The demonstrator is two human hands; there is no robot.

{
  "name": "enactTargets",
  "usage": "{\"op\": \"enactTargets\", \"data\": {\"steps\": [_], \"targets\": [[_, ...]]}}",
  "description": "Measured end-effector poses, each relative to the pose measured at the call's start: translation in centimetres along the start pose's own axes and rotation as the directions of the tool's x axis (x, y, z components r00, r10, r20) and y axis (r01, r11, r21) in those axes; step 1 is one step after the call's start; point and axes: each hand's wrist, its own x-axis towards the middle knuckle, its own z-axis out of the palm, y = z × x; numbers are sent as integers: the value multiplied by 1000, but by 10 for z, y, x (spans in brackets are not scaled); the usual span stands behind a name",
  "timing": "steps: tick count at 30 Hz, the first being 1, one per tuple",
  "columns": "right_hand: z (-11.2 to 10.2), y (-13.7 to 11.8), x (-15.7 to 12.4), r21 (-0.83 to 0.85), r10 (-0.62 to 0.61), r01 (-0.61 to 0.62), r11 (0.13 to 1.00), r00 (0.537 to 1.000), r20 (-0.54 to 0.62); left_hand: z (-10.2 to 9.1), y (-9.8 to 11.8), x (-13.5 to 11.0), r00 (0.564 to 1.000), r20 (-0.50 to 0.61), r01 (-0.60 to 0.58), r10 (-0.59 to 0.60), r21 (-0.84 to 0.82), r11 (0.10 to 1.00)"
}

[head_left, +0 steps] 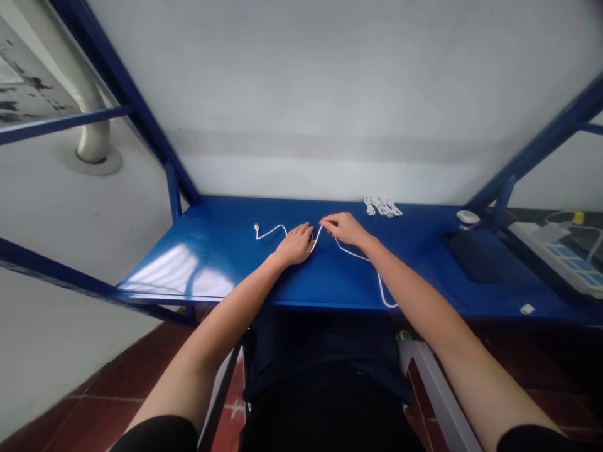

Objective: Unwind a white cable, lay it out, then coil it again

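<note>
Nearest the front edge of the blue surface point(226, 220), a white cable point(358, 253) sags in a loop beyond the right fingers point(327, 221), toward the person's body. From there it runs up under the right hand point(346, 229), bends sharply between the two hands, and passes under the left hand point(294, 245). The left fingers point(306, 233) curl loosely over the cable, and the right fingertips meet it at the bend, neither hand spread wide. Whether either hand truly grips it, I cannot tell.

Left of the left fingers, the cable ends in a small plug point(257, 230). So this cable lies loose and uncoiled in a wavy line, while just beyond the right fingers sit several small white bundles point(382, 206), apparently tied cables. Far to the right of the fingers are a black pad point(471, 257), a round white object point(467, 217), and a power strip point(553, 254).
</note>
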Motion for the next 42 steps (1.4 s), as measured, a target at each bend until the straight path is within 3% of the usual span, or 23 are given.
{"op": "enactTargets", "data": {"steps": [4,8,13,18,21,24,27,31,34,38,42], "targets": [[17,30,-5,-120,16,-15,993,1000,10,-4,4,-1,1000,7,0,0,-28,1000],[32,44,-7,-284,11,-9,959,1000,6,-7,6,-2,1000,21,-20,21,-66,998],[38,44,7,-198,45,-56,979,997,-56,-9,17,-3,993,82,-77,87,-124,989],[13,35,8,28,190,-188,982,973,-131,-8,25,-3,984,149,-89,94,-39,995],[-13,31,-17,-54,172,-185,981,969,-177,-7,26,-2,981,173,-88,89,-14,996],[-27,27,-53,-238,173,-190,952,981,-93,-6,26,-2,982,172,-79,80,-9,997],[-19,22,-78,-342,241,-224,913,970,9,-6,26,-1,985,160,-59,59,-6,998],[9,11,-77,-322,67,-37,946,994,83,-3,27,1,991,131,-37,35,14,999],[17,3,-70,-225,-53,87,970,987,153,-3,27,2,991,124,-51,47,30,998],[-8,-6,-83,-103,-104,130,986,969,226,-6,29,2,991,131,-40,34,45,998],[-47,-15,-120,-23,-161,186,982,900,405,-7,30,1,990,136,-47,39,58,997]]}}
